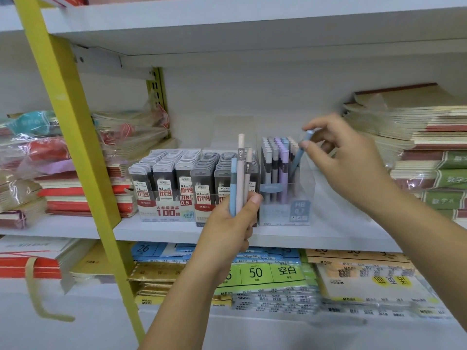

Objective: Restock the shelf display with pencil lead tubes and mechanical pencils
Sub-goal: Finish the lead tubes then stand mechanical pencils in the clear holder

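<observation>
While I watched through the head camera, the left hand (pixel 232 218) was clenched round three pencils (pixel 240 178), one blue and two pale pink, held upright in front of the lead tubes (pixel 177 173). Those tubes stood packed in two display boxes (pixel 166 210) on the white shelf (pixel 164 232), just left of the clear pencil box (pixel 285 213). To the right, the right hand (pixel 346 162) pinched a blue pencil (pixel 299 156) near its top between thumb and fingers. That pencil leaned with its top to the right and its lower end down inside the right part of the box, beside the standing pencils (pixel 275 157), grey and purple. Notebooks (pixel 429 147) lay stacked at the far right, and a yellow post (pixel 70 137) slanted across the near left.
</observation>
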